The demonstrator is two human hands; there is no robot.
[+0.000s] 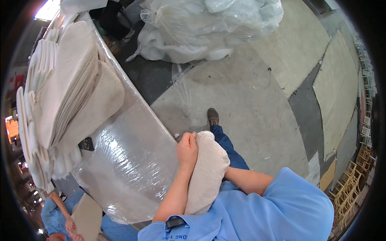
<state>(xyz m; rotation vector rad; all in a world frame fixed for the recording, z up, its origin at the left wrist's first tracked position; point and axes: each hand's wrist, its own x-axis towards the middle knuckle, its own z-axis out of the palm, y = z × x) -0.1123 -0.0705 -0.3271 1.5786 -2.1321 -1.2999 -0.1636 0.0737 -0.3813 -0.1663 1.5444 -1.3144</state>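
Observation:
In front of my body, a beige textured fabric cushion cover point(208, 174) hangs lengthwise, with a bit of white padding point(206, 134) showing at its far end. My left hand point(187, 151) is closed on the cover's left edge near that end, thumb on top. From the right, my other forearm passes behind or into the cover; my right hand is hidden there, so its fingers cannot be seen.
At my left stands a table point(128, 168) wrapped in shiny clear plastic. It bears stacked beige covers point(74, 80), white padding sheets point(28, 132) and a dark phone-like object point(86, 143). A co-worker point(60, 213) handles a beige piece. Ahead lies a plastic-wrapped white bundle point(205, 32).

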